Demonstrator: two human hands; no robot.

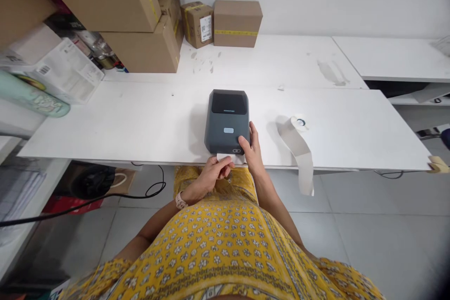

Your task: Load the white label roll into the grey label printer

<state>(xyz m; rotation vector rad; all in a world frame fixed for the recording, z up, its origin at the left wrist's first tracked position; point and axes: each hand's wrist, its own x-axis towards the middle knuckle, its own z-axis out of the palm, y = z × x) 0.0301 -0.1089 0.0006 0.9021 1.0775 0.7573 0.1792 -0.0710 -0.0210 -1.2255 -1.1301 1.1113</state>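
A dark grey label printer sits at the front edge of the white table. A white label sticks out of its front slot. My left hand pinches that label from below, fingers closed on it. My right hand rests against the printer's front right corner, thumb on its face beside the slot. A roll of white label paper lies to the right, its loose strip hanging over the table edge.
Cardboard boxes are stacked at the back left, with two smaller boxes against the wall. Packaged goods fill a shelf at left. A black cable runs under the table. A second white table stands at right.
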